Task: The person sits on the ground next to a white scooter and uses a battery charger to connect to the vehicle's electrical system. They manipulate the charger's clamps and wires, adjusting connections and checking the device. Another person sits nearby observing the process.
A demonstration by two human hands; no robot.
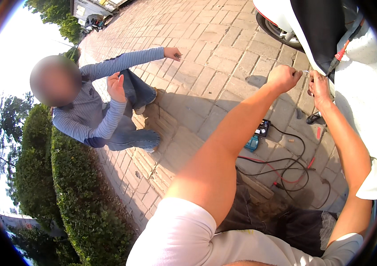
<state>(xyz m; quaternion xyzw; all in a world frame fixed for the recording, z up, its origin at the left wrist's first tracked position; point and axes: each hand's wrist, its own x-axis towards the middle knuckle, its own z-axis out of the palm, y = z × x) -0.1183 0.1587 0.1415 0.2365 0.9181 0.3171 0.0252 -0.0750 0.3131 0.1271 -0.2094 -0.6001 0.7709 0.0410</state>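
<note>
Close beside the white body panel [361,95] of a scooter, my two hands work near each other. My left hand [284,79] is closed with its fingertips pinching one end of a thin white strip [305,72], perhaps a wire or tie. The other end disappears into the closed fingers of my right hand [319,90]. Just beyond the right hand, a dark cable with a red sleeve [340,54] runs along the scooter. Exactly what the strip is, I cannot make out.
On the paving below lie a teal device [252,143], a black boxy device [264,127], tangled black and red leads [301,164] and a red piece [318,133]. The scooter's wheel [281,33] stands ahead. At left another person [113,115] crouches, hands raised, beside a hedge [75,177].
</note>
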